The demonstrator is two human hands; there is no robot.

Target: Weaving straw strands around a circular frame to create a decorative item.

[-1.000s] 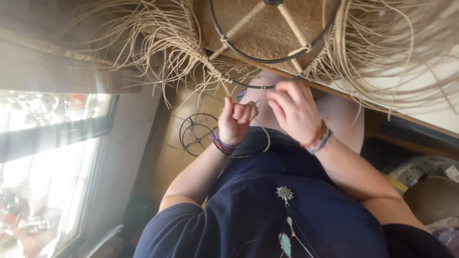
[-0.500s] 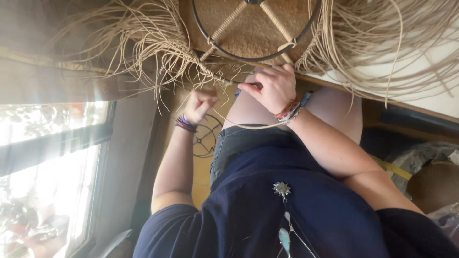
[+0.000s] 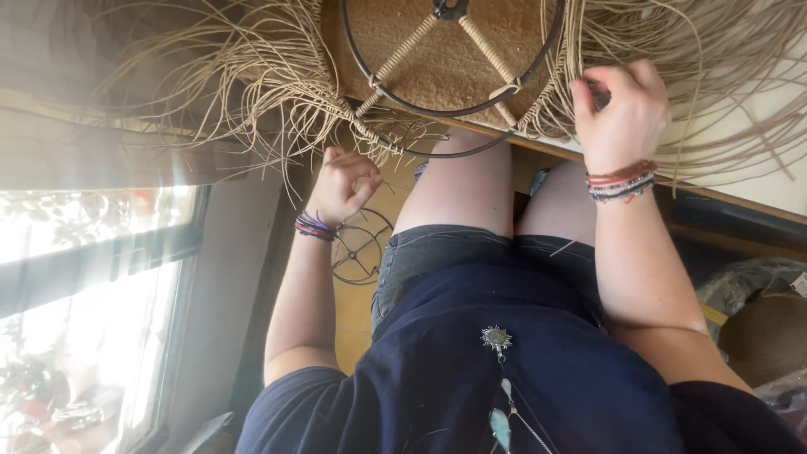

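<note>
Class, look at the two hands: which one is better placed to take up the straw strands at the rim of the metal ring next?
Right, probably. The right hand already lies on the straw strands beside the metal ring. The left hand is curled lower, off the ring.

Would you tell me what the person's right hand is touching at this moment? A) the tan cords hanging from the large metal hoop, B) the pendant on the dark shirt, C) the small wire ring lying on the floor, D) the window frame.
A: the right hand is raised to the tan cords at the edge of the large metal hoop, fingers curled among the strands.
</note>
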